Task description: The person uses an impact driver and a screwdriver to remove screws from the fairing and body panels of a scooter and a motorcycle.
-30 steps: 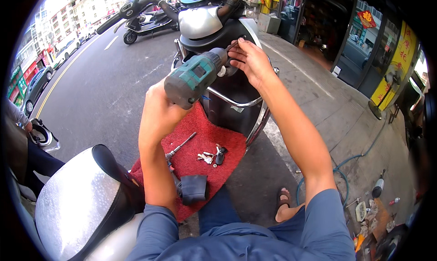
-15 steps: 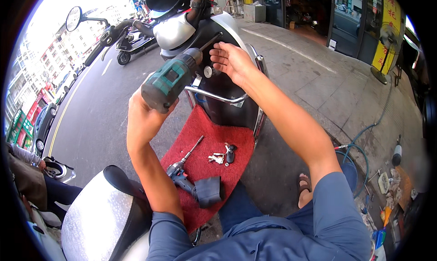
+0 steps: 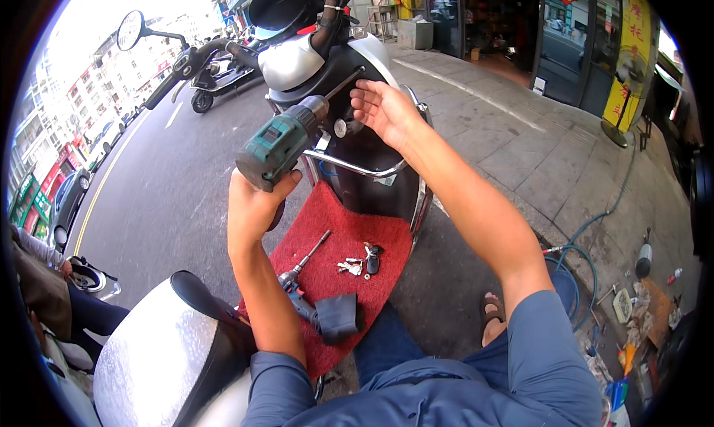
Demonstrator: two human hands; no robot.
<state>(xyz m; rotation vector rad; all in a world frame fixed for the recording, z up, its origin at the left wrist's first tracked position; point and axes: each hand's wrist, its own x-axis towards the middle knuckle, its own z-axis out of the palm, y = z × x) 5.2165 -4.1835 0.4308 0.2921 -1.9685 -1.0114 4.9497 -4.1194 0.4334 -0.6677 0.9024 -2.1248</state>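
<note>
My left hand is wrapped round the grip of a green and black cordless drill. Its long thin bit reaches up and right to the upper part of the scooter's black inner front panel; the bit's tip is at the panel near a small dark hole. Beside the bit's far end, my right hand is held open with the fingers slightly curled and nothing visible in them. A round key lock sits in the panel below the drill's chuck, above a chrome bar.
On the scooter's red floor mat lie a second power driver with a long socket and a bunch of keys. The white seat is at lower left. A blue hose and scattered tools lie at right. Another person stands far left.
The view has shifted slightly. My left forearm and the drill sit a little farther right in the picture, with the bit still at the panel. My right hand stays beside it.
</note>
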